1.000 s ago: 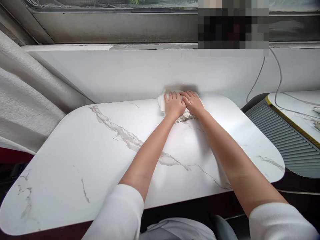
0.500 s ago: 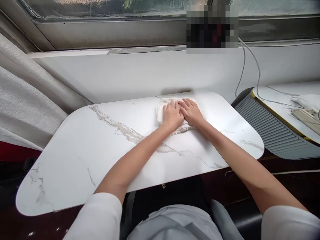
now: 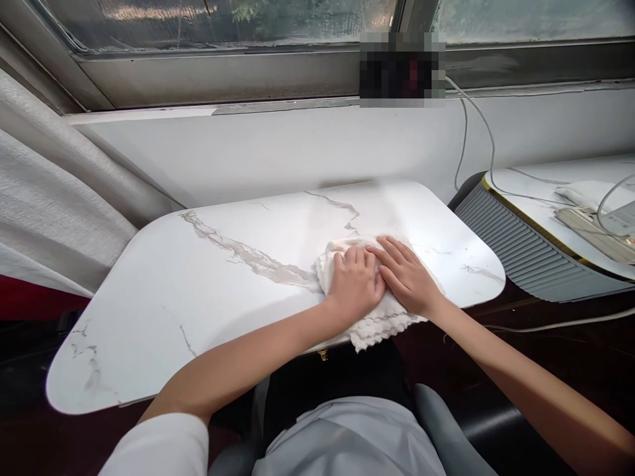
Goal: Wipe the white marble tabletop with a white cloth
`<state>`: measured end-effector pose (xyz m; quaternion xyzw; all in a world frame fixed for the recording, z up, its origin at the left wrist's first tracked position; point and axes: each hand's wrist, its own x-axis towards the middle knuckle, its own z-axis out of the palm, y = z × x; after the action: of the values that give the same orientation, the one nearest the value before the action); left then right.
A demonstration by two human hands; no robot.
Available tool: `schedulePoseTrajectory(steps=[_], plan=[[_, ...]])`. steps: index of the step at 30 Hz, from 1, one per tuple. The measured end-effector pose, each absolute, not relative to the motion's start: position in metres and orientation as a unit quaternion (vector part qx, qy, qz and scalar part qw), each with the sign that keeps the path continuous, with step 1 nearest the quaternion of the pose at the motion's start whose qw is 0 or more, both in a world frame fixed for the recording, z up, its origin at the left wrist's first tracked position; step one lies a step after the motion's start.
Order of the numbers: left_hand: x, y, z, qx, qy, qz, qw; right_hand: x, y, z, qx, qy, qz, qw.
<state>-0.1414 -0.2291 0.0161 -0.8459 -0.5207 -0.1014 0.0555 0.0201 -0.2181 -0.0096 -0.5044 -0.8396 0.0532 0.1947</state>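
A white cloth (image 3: 377, 324) with a scalloped edge lies on the white marble-patterned table (image 3: 198, 291), its near edge hanging over the table's front edge. My left hand (image 3: 354, 281) presses flat on the cloth, fingers together and stretched out. Beside it, touching it, my right hand (image 3: 409, 274) also lies flat on the cloth with fingers extended. Most of the cloth is hidden under both hands.
A white wall and window sill (image 3: 248, 109) run behind the table. A grey curtain (image 3: 54, 205) hangs at the left. At the right stands a second table (image 3: 540, 198) with a ribbed grey side, white cables (image 3: 489, 158) and a power strip (image 3: 595, 231).
Both hands have dragged the cloth from the table's far edge by the wall back to its near edge. The view has shifted, showing more of the right-hand table.
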Motion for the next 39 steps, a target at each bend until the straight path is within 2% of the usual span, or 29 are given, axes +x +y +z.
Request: schedulePoseTrajectory(steps=[8, 16, 22, 27, 39], plan=[[-0.093, -0.232, 0.009, -0.873, -0.466, -0.138, 0.039, 0.066, -0.237, -0.003, -0.572, -0.799, 0.048, 0.181], [-0.085, -0.167, 0.009, -0.878, -0.468, -0.096, -0.017, 0.074, -0.169, -0.012, -0.614, -0.782, -0.005, 0.107], [-0.101, -0.096, 0.012, -0.822, -0.555, -0.117, -0.054, 0.048, -0.077, -0.014, -0.553, -0.816, -0.032, 0.165], [-0.111, -0.044, 0.01, -0.799, -0.585, -0.124, -0.058, 0.029, -0.018, -0.015, -0.564, -0.798, -0.029, 0.211], [-0.087, 0.006, 0.003, -0.778, -0.6, -0.182, -0.027, 0.054, 0.045, -0.012, -0.513, -0.829, -0.007, 0.221]])
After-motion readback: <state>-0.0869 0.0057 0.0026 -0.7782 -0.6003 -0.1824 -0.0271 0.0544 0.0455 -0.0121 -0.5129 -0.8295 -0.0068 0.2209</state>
